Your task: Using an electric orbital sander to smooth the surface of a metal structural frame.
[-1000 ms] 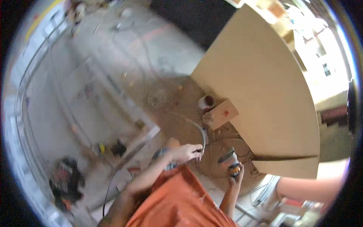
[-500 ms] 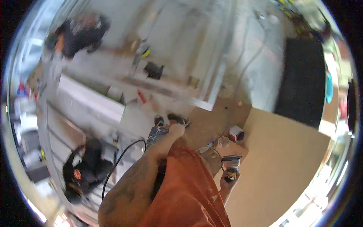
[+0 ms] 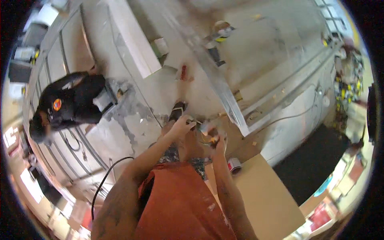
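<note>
Small blurred tool [image 3: 209, 132]: held at chest height over the floor [image 3: 160, 96], left hand [image 3: 182, 126] and right hand [image 3: 219, 140] both clamped around it for steadying. Tape roll [image 3: 234, 165] beside board [image 3: 260, 196].

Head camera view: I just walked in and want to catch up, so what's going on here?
A person in an orange shirt stands looking down, both hands together at waist height. The left hand and right hand grip a small object, too blurred to identify. A tan board lies at lower right. Another person in black crouches at left.
</note>
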Demonstrator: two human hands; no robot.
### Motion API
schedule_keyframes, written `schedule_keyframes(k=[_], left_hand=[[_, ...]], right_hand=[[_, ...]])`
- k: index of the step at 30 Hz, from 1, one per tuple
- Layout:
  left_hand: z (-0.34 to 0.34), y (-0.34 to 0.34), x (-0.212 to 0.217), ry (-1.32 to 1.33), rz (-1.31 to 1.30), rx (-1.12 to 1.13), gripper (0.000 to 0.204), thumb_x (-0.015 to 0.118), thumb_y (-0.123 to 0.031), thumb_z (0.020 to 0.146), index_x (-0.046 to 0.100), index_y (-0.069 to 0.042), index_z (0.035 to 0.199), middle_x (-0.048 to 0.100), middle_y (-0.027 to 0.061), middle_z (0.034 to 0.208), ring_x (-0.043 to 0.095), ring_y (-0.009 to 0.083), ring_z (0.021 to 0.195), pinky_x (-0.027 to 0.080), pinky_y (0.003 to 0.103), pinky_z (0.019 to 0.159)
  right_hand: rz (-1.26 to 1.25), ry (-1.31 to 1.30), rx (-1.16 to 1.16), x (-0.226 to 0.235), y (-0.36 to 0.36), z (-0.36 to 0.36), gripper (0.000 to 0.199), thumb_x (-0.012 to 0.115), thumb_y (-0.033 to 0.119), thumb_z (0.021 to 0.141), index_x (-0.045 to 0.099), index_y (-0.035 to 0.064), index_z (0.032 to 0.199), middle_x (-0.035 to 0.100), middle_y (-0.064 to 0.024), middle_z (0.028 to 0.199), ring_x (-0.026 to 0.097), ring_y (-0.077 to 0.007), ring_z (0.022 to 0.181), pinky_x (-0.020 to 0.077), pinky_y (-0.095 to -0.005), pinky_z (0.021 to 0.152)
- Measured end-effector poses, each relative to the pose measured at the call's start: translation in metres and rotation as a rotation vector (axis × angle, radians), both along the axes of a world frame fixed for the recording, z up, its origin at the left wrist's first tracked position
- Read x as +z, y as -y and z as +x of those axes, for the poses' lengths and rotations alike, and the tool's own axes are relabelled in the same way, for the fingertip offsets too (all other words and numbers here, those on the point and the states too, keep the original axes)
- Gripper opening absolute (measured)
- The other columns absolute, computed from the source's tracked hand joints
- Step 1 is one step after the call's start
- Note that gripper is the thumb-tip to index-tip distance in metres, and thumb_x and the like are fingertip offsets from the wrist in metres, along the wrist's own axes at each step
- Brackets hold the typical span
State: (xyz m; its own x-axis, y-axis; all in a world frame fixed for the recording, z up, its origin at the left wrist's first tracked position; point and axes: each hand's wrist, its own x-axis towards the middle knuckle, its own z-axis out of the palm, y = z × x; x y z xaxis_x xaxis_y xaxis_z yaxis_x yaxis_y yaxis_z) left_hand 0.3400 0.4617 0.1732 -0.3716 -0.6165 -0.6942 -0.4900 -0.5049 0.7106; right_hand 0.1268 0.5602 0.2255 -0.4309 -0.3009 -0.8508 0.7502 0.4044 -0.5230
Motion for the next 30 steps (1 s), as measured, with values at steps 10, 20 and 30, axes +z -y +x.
schedule_keyframes(k=[10,20,30], left_hand=[[0.029,0.015,0.025,-0.136,0.061,0.812,0.063,0.065,-0.039,0.098,0.044,0.0,0.142,0.054,0.0254,0.135,0.058,0.0332,0.118,0.047,0.042,0.101],[0.071,0.04,-0.091,-0.793,0.422,1.511,0.054,0.063,-0.043,0.097,0.05,-0.007,0.136,0.059,0.0144,0.127,0.062,0.0285,0.109,0.05,0.041,0.093],[0.102,0.213,-0.147,-0.378,-0.191,1.196,0.045,0.073,-0.029,0.086,0.053,-0.004,0.118,0.061,0.0088,0.097,0.063,0.0184,0.085,0.053,0.033,0.074]], right_hand=[[-0.318,-0.678,1.363,-0.038,0.148,0.126,0.049,0.071,0.023,0.092,0.05,0.0109,0.135,0.056,-0.0152,0.127,0.064,-0.0331,0.108,0.0573,-0.0448,0.084],[-0.885,-1.037,2.011,-0.091,0.189,0.183,0.052,0.061,0.006,0.089,0.054,0.0256,0.137,0.045,-0.0132,0.144,0.06,-0.0406,0.119,0.0576,-0.0503,0.087],[-0.825,-1.249,1.517,-0.116,0.369,0.087,0.021,0.067,0.011,0.095,0.066,0.0063,0.115,0.07,-0.002,0.088,0.066,-0.0139,0.081,0.0539,-0.0306,0.076]])
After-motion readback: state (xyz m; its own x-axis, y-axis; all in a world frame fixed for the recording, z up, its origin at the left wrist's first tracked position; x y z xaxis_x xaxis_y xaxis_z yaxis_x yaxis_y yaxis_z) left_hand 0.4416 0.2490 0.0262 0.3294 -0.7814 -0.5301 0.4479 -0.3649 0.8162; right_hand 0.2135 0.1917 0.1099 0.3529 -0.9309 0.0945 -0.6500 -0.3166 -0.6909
